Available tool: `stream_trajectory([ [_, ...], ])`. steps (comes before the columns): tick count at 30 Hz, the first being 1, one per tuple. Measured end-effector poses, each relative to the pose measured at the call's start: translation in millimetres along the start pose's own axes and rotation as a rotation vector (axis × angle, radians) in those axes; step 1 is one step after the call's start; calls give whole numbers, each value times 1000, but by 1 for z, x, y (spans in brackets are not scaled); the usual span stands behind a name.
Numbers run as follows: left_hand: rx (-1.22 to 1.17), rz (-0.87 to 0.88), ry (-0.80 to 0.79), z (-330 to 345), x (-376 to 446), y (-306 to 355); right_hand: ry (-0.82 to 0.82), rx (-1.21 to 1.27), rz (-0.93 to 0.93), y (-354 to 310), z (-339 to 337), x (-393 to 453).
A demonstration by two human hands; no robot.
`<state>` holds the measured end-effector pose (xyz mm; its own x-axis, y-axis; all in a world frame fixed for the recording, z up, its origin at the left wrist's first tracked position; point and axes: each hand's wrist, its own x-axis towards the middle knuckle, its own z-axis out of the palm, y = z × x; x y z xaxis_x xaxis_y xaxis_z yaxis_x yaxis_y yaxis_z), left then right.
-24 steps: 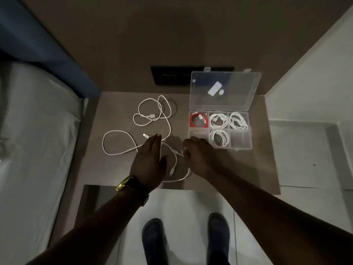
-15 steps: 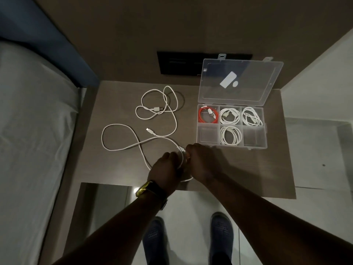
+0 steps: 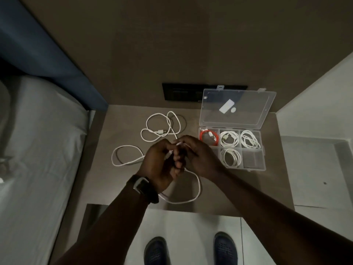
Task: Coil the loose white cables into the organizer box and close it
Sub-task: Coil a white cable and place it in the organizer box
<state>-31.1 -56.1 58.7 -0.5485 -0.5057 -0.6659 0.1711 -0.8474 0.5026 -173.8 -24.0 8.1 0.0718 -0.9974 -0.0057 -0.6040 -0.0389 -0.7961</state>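
Both hands raised over the tabletop (image 3: pixel 122 188), fingers closed on one end of a loose white cable (image 3: pixel 197 190); left hand (image 3: pixel 160 165) curled round the cord, right hand (image 3: pixel 198 155) pinching the plug end between the two; exact finger contact is hard to read, the frame is dim and the knuckles overlap; the rest of that cable drops in a slack loop toward the near tabletop edge and trails left into a second loop (image 3: pixel 126 155) lying flat.

Second loose cable (image 3: pixel 162 127) lies in a tangle of loops further back, untouched, plug visible in its middle; whether it links to the held cable behind the hands I cannot tell.

Organizer box (image 3: pixel 263 159) sits to the right, clear lid (image 3: pixel 236 108) standing open; back row holds a red cable (image 3: pixel 209 138) and two white coils, front middle another coil; front right cell looks empty, front left cell partly hidden by the right hand.

Handling, as a judgement: cable is light, limp, fairly smooth, springs back out of a coil if let go; best held by the stiffer plug end, winding the slack round the other hand's fingers; trailing loops may snag on each other; box is light thin plastic and may slide when the lid is pressed shut.

Dark panel (image 3: pixel 181 92) on the wall behind: details unreadable; bed (image 3: pixel 38 150) at left is cut off by the frame.
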Motion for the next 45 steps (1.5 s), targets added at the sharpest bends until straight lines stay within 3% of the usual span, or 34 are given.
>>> stream_trajectory([
  [3,-167,25,-258,12,-9,27,43,512,209,-27,-16,17],
  [5,-226,134,-325,20,-10,39,63,661,274,-39,-23,22],
  [9,-242,381,-281,19,-4,56,78,376,167,-45,-29,16],
  [16,372,646,115,5,17,41,-184,-135,-47,-53,-48,-7],
  [18,703,634,191,2,15,33,-185,-173,-102,-59,-60,-4],
  [20,785,530,163,1,10,22,-102,-145,-131,-61,-77,6],
  [30,-177,125,-246,12,-15,9,53,-3,-109,-39,-66,29],
  [34,-340,194,-337,19,-16,11,62,108,7,-33,-37,10],
  [39,-572,411,-249,10,-6,31,-174,209,147,-27,-8,-28],
  [41,-499,481,-172,3,0,33,-240,364,232,-30,-5,-39],
  [45,181,656,86,4,12,17,-286,510,388,-43,-16,-39],
])
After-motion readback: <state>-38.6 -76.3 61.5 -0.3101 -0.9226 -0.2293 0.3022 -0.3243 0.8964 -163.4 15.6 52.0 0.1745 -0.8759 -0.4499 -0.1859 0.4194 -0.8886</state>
